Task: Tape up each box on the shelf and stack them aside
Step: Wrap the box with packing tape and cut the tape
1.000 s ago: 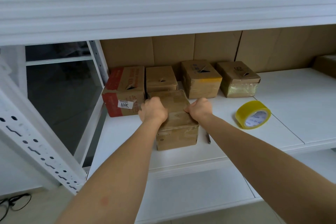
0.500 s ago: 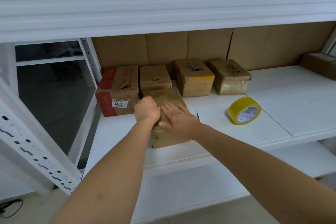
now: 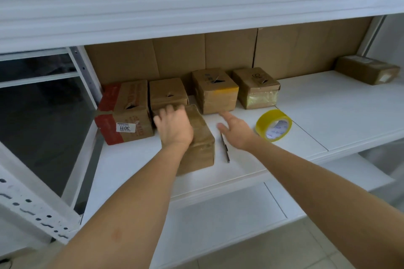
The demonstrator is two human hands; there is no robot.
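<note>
Front box (image 3: pixel 197 137) sits near the shelf (image 3: pixel 328 111) edge, just in front of the back row, far end touching or nearly touching the small box (image 3: pixel 168 94) behind it. Left hand (image 3: pixel 173 128) lies on its top, fingers spread and fairly flat, pressing, not gripping. Right hand (image 3: pixel 237 130) hovers just right of it, fingers loose and open, holding nothing, between box and yellow tape roll (image 3: pixel 273 125). Thin dark tool, pen or cutter, can't tell (image 3: pixel 225 147), lies on the shelf by the box's right side. Back row: red-printed box (image 3: pixel 124 113) left, then the small one, then two more (image 3: pixel 215 90) (image 3: pixel 255 87), tops with gaps at the flaps, so probably untaped. One lone box (image 3: pixel 367 69) far right.

Step, my read: sealing the front box. Next: right hand takes the roll, left keeps flaps down.
</note>
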